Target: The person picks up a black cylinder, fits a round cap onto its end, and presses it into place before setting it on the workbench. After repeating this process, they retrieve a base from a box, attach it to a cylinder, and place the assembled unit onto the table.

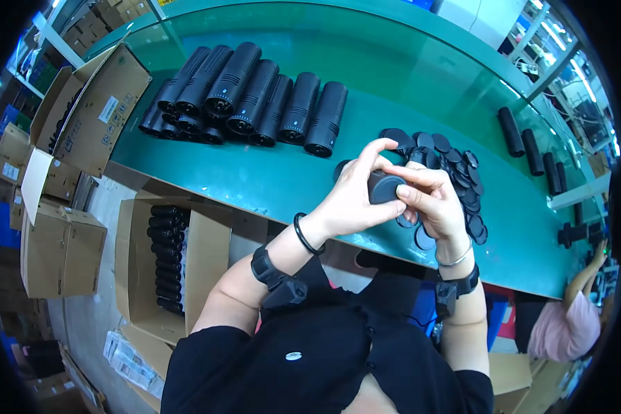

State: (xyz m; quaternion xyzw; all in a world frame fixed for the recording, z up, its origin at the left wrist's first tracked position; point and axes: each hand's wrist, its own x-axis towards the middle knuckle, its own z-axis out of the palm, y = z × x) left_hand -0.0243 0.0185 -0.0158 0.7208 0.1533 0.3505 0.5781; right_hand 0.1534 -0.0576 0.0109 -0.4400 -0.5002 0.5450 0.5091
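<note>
Head view: a black cylinder (384, 186) sits above the near edge of the green table (276, 176), mostly hidden by both hands. Left hand (352, 200) wraps its side, fingers curled; right hand (431, 200) presses fingertips on its end. An open cardboard box (207, 255) below holds stacked black tubes (167, 259).

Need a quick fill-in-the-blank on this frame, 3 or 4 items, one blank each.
1. Both hands, left hand and right hand, hold one black ____ between them.
2. The pile of black round caps lies on the ____ belt.
3. The stack of black cylinders lies to the person's ____ of the caps.
4. The open cardboard box below the belt's edge holds more black ____.

Missing words: cylinder; green; left; cylinders
</note>
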